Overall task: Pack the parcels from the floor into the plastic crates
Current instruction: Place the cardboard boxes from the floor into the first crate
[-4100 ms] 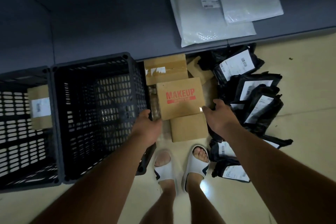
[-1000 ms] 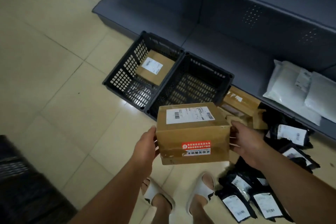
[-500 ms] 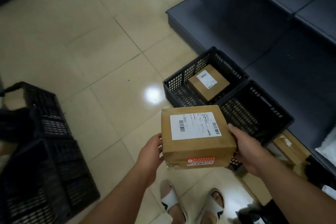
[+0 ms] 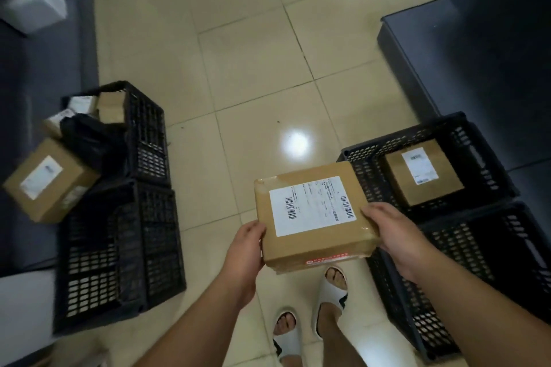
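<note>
Tiled floor (image 4: 253,48), crates on both sides; cardboard parcel (image 4: 313,217) carried between them.
Left hand (image 4: 246,250) and right hand (image 4: 393,235) clamp the parcel's opposite short ends, label up, above the sandalled feet. Its long axis runs left to right. Nearest open space: the empty crate (image 4: 489,271) just right of the right hand; beyond it, a crate (image 4: 366,158) holding one boxed parcel (image 4: 423,176). Left-side crates (image 4: 125,232) lie well apart.

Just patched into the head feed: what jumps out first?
A taped cardboard box with a white shipping label, held mid-frame between the left hand and right hand. At right, a black crate holds one labelled box; at left, another crate overflows with parcels.
</note>
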Demonstrator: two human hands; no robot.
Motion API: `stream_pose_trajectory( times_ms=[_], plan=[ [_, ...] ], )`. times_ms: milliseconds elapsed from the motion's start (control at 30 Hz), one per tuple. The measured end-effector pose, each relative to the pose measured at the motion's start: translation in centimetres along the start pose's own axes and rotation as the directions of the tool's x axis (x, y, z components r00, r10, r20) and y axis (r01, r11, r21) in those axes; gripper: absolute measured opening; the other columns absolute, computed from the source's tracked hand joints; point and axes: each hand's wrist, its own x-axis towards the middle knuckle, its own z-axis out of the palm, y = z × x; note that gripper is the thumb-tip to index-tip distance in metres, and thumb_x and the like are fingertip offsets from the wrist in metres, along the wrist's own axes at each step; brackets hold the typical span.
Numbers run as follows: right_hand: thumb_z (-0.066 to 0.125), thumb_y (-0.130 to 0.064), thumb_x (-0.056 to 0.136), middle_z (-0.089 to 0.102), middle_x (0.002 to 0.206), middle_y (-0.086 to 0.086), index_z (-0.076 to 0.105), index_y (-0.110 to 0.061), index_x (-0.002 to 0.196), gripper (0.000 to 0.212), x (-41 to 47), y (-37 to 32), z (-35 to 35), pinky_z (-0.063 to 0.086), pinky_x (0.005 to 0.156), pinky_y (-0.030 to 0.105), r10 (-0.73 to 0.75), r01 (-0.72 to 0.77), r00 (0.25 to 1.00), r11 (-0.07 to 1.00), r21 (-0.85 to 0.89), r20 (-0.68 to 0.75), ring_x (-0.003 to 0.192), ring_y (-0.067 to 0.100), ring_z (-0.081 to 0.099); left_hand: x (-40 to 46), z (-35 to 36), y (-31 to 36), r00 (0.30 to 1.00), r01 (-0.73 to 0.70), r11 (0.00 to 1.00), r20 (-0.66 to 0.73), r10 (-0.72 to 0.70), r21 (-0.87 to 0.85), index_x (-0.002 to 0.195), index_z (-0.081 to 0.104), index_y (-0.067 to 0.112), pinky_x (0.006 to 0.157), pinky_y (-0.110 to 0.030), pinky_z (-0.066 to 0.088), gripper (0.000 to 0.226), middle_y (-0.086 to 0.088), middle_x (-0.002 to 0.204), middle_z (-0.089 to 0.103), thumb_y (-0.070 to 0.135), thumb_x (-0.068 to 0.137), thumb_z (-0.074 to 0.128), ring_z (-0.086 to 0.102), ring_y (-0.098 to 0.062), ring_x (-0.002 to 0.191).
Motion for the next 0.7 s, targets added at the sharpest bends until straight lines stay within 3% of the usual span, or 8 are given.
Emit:
stream_pose_trajectory(
  times_ms=[67,200,300,367,433,533,700],
  plan=[
    [0.060,-0.036,0.099,0.075,0.103,0.000,0.069,-0.027,0.106,0.015,1.4,-2.1,0.6,0.054,0.084,0.038,-0.008,0.009,0.999,0.999,-0.038,0.036,0.099,0.020,0.070,1.0,-0.2,1.1,0.999,0.002,1.000,-0.033,-0.003,-0.025,0.123,0.062,0.026,0.083,-0.034,0.053,0.023,0.005,0.113,0.074,0.033,0.103,0.051,0.068,-0.017,0.107],
    [0.060,-0.037,0.098,0.076,0.103,-0.002,0.069,-0.029,0.107,0.015,3.5,-5.5,1.9,0.053,0.093,0.043,0.017,-0.005,0.995,0.994,-0.113,0.100,0.101,0.021,0.069,2.7,-0.7,2.9,0.996,0.008,0.998,-0.088,-0.013,-0.059,0.125,0.060,0.030,0.101,-0.043,0.052,0.025,0.007,0.112,0.074,0.034,0.101,0.055,0.068,-0.017,0.107],
    [0.059,-0.033,0.100,0.077,0.100,-0.001,0.068,-0.028,0.107,0.013,4.8,-7.7,3.3,0.052,0.084,0.037,0.010,0.006,0.993,0.991,-0.134,0.121,0.098,0.021,0.069,4.1,-1.1,4.4,0.994,0.011,0.995,-0.103,-0.022,-0.104,0.126,0.057,0.026,0.093,-0.040,0.054,0.024,0.004,0.109,0.074,0.029,0.102,0.054,0.068,-0.016,0.100],
    [0.060,-0.030,0.099,0.077,0.098,0.000,0.068,-0.026,0.105,0.011,5.9,-8.7,4.4,0.052,0.088,0.040,0.009,0.006,0.993,0.991,-0.133,0.114,0.097,0.022,0.070,5.3,-1.4,5.5,0.994,0.011,0.990,-0.108,-0.026,-0.140,0.124,0.056,0.024,0.079,-0.035,0.055,0.021,0.001,0.107,0.073,0.024,0.103,0.052,0.068,-0.015,0.090],
    [0.061,-0.026,0.098,0.078,0.095,0.000,0.069,-0.024,0.103,0.010,7.2,-9.6,5.4,0.053,0.087,0.042,0.013,-0.002,0.996,0.992,-0.124,0.091,0.095,0.023,0.071,7.1,-1.7,6.5,0.992,0.008,0.989,-0.125,-0.027,-0.148,0.126,0.057,0.022,0.075,-0.034,0.051,0.024,0.002,0.102,0.075,0.021,0.102,0.053,0.067,-0.015,0.084],
    [0.061,-0.024,0.098,0.079,0.091,-0.001,0.070,-0.023,0.105,0.011,8.8,-10.8,6.8,0.053,0.071,0.035,0.020,-0.012,0.997,0.994,-0.107,0.070,0.091,0.021,0.073,9.6,-2.0,8.2,0.992,0.010,0.988,-0.125,-0.029,-0.153,0.124,0.057,0.023,0.066,-0.029,0.049,0.024,0.004,0.098,0.075,0.019,0.100,0.053,0.068,-0.011,0.076],
    [0.059,-0.024,0.099,0.077,0.090,-0.006,0.069,-0.027,0.104,0.011,10.7,-12.7,8.5,0.050,0.065,0.030,0.040,-0.041,0.999,0.997,-0.067,-0.015,0.087,0.014,0.072,13.2,-2.1,11.6,0.996,0.020,0.995,-0.086,-0.028,-0.096,0.125,0.058,0.025,0.073,-0.030,0.049,0.028,0.005,0.103,0.074,0.020,0.099,0.052,0.067,-0.015,0.087]
  ],
)
